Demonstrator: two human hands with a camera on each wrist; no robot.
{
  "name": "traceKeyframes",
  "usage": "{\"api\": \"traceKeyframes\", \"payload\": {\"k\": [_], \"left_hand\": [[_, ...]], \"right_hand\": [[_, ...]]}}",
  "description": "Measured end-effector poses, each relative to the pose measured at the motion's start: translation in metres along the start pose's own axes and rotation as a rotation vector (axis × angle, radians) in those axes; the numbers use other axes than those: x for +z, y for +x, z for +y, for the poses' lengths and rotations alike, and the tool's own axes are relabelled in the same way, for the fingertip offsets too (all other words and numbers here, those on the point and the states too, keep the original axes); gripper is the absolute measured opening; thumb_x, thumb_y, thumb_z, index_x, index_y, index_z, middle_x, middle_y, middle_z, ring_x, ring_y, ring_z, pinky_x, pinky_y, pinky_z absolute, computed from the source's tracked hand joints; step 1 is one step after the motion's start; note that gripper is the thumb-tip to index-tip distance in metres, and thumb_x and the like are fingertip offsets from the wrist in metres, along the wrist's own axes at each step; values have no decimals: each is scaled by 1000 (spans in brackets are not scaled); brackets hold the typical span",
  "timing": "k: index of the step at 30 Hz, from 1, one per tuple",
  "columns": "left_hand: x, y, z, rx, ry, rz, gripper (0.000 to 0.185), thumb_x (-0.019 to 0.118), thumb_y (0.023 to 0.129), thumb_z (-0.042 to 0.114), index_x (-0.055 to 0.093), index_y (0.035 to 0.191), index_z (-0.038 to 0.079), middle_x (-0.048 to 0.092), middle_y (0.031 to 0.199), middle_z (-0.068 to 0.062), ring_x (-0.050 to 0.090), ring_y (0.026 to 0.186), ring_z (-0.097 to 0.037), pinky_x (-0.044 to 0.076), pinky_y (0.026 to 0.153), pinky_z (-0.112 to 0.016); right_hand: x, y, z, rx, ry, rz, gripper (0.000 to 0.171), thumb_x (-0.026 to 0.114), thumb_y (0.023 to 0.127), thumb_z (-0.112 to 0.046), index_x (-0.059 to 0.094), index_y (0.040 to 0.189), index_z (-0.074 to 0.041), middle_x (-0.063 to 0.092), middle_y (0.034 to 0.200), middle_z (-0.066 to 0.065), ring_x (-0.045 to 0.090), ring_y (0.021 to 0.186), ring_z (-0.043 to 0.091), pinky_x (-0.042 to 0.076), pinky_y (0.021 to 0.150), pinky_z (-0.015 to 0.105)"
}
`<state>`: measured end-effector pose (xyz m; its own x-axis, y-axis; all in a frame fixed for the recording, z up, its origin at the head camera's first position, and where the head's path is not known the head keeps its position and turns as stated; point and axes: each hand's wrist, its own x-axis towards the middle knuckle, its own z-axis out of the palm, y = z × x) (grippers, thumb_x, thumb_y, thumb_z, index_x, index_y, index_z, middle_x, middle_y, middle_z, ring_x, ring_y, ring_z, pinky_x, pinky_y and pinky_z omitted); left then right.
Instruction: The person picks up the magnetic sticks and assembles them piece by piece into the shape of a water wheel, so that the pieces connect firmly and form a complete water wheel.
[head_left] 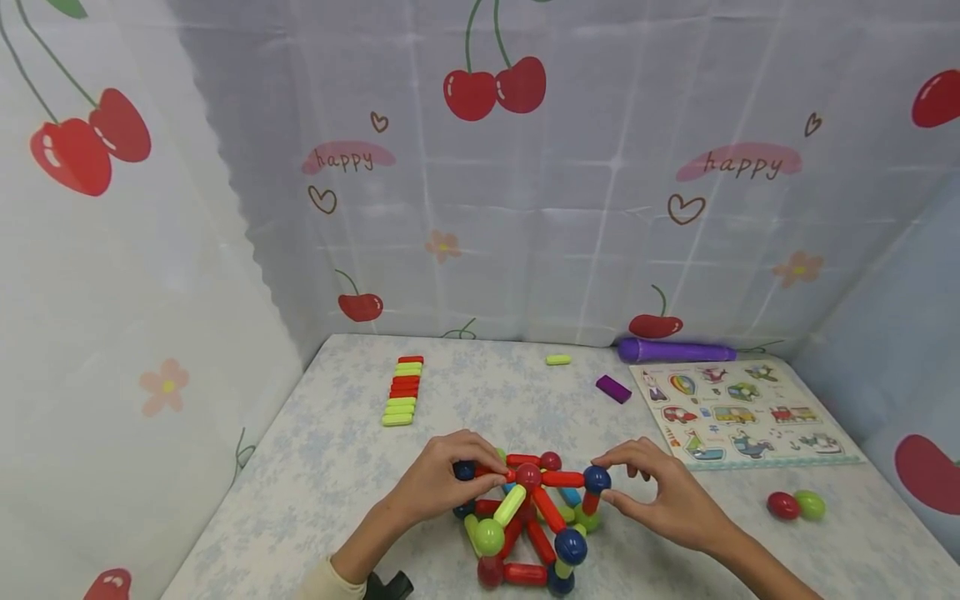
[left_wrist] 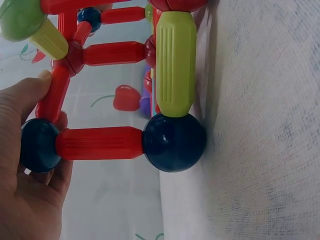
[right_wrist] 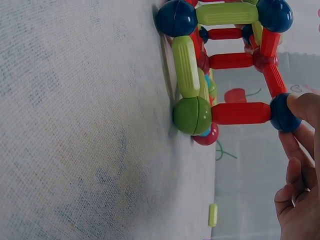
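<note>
A frame of coloured rods and balls stands on the table in front of me, with a dark red ball [head_left: 528, 476] at its upper middle. My left hand [head_left: 438, 483] pinches a red rod [left_wrist: 53, 95] between thumb and fingers, close to a dark blue ball [left_wrist: 40, 145] at the top corner. On the opposite side my right hand [head_left: 667, 498] holds another dark blue ball [right_wrist: 285, 112] between thumb and fingertips. A red rod [right_wrist: 241, 113] runs down from that ball to a green ball [right_wrist: 192, 115] at the table.
Red and yellow-green rods [head_left: 405, 390] lie in a row at the back left. Farther back are a yellow-green rod [head_left: 558, 360], a purple block [head_left: 613, 389] and a purple tube [head_left: 678, 351]. A picture board [head_left: 720, 392] lies right, behind loose red [head_left: 783, 505] and green [head_left: 810, 505] balls.
</note>
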<state>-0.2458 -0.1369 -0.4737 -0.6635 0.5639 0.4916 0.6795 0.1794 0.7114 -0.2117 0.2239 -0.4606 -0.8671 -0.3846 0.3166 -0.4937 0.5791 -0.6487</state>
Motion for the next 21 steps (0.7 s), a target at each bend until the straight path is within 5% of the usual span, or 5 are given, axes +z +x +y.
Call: {"api": "traceKeyframes", "payload": {"k": [8, 17, 21], "left_hand": [[-2, 1, 1, -17, 5, -14, 13, 80, 100, 22, 84, 112, 20, 77, 109, 9, 69, 105, -10, 61, 90, -32], [-8, 2, 8, -176, 69, -44, 22, 84, 97, 34, 83, 115, 23, 76, 107, 16, 67, 104, -8, 60, 92, -31], [-15, 0, 7, -181, 85, -70, 27, 84, 96, 36, 83, 118, 20, 76, 108, 14, 66, 103, -10, 60, 89, -30]], "right_hand": [[2, 0, 1, 5, 17, 15, 32, 86, 94, -28, 76, 123, -33, 71, 113, -16, 53, 88, 8, 48, 72, 28], [6, -3, 4, 47, 23, -14, 35, 84, 96, -28, 75, 130, -32, 69, 113, -15, 56, 90, 18, 47, 72, 30], [8, -4, 5, 59, 25, -13, 36, 84, 96, -27, 75, 131, -31, 69, 111, -14, 57, 90, 20, 48, 71, 31]]}}
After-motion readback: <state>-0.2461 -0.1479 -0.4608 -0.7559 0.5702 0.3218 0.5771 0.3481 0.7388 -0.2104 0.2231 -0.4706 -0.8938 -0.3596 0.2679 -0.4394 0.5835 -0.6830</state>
